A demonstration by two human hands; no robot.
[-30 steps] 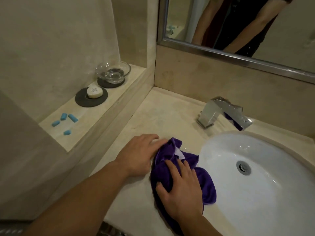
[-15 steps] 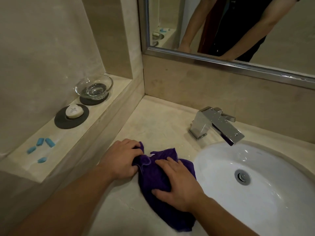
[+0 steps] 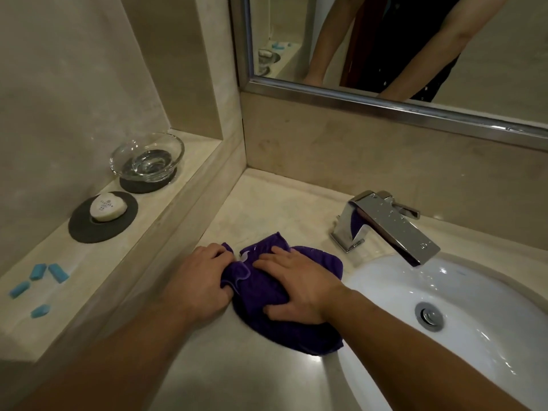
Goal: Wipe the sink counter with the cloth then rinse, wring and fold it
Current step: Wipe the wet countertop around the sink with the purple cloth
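Note:
A purple cloth (image 3: 302, 330) lies bunched on the beige stone counter (image 3: 267, 209), just left of the white sink basin (image 3: 480, 310). My left hand (image 3: 198, 280) grips the cloth's left edge, fingers curled into the fabric. My right hand (image 3: 293, 286) lies on top of the cloth with fingers spread, pressing it down, thumb along its near side. A chrome faucet (image 3: 385, 223) stands behind the basin, its spout reaching over the bowl.
A raised ledge (image 3: 166, 215) runs along the left with a glass dish (image 3: 146, 158), a soap bar (image 3: 107, 207) on a dark coaster, and several small blue pieces (image 3: 44, 272). A framed mirror (image 3: 385, 111) hangs on the back wall.
Both hands and the cloth slid away from me along the counter toward the back wall. My left hand went from resting beside the cloth to gripping its edge.

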